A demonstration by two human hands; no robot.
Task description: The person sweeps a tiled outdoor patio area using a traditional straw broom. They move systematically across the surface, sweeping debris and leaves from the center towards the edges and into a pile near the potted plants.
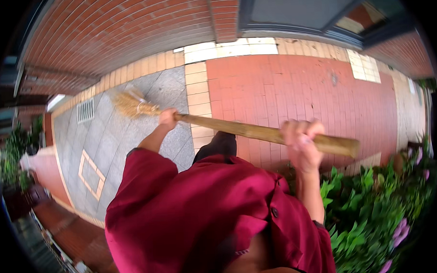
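Observation:
A straw broom with a long wooden handle (232, 127) lies across my view in both hands. My left hand (168, 118) grips the handle low down, close to the bound straw head (132, 103). Near the thick upper end, my right hand (304, 142) is closed around the handle, slightly blurred. The straw head is over the grey paving (166, 87) at the left, also blurred; whether it touches the ground I cannot tell.
Red paving (296, 90) spans the middle and right, bordered by beige tiles (198, 86). A brick wall (135, 31) and a dark-framed glass pane (289, 7) stand along the top. A floor grate (85, 110) is at left. Leafy plants (365, 203) with purple flowers grow beside my right arm.

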